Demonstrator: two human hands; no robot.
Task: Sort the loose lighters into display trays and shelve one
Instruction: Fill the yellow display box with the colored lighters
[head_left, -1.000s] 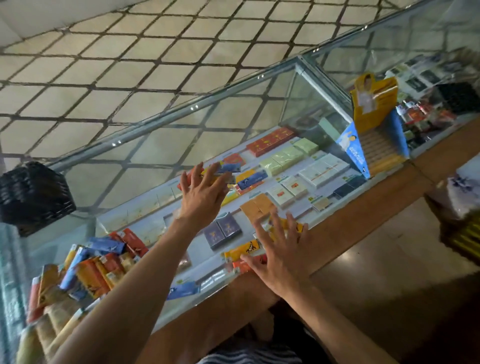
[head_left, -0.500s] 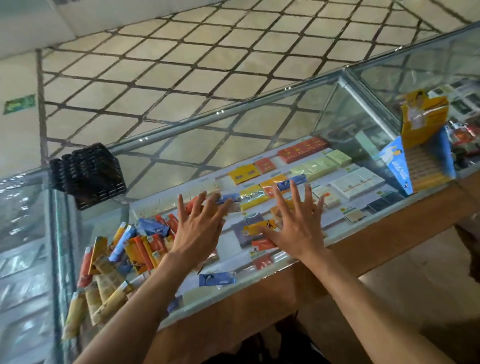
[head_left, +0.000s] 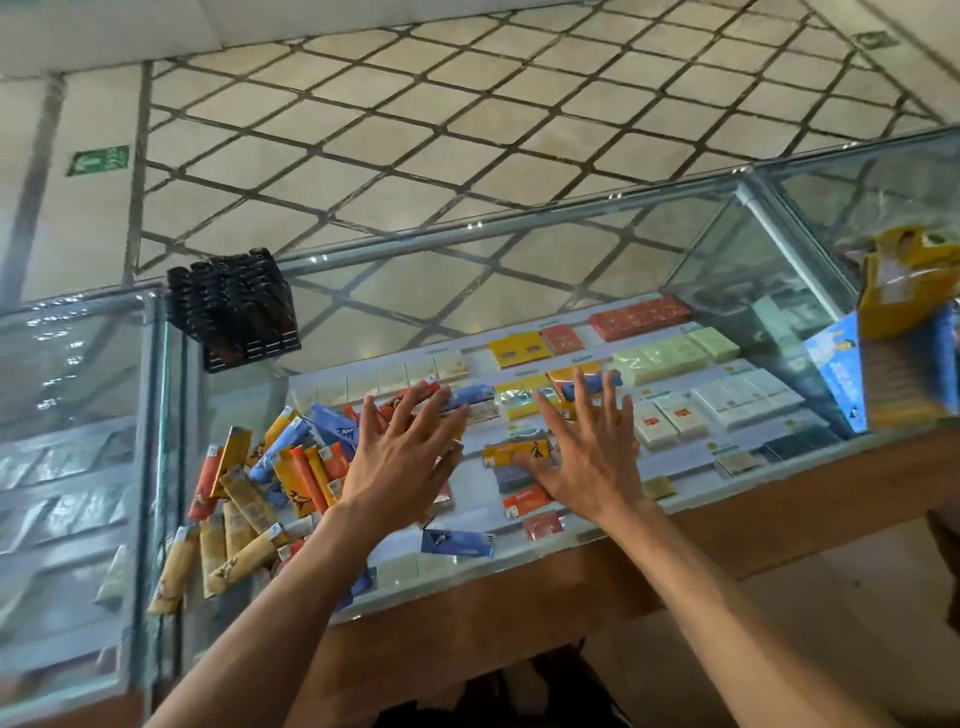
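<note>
Loose lighters (head_left: 270, 483) lie in a mixed orange, yellow and blue heap on the left part of the glass counter (head_left: 467, 228); single ones are scattered toward the centre.

Head view:
- Left hand (head_left: 400, 457): palm down at the heap's right edge, fingers straight and spread apart, gripping nothing.
- Right hand (head_left: 587, 457): palm down just beside the left hand, fingers straight and spread, gripping nothing. A yellow lighter (head_left: 517, 452) lies between the hands.
- Contact between the palms and the glass cannot be determined.
- A stack of black trays (head_left: 234, 312) stands at the counter's rear left, behind the heap.
</note>
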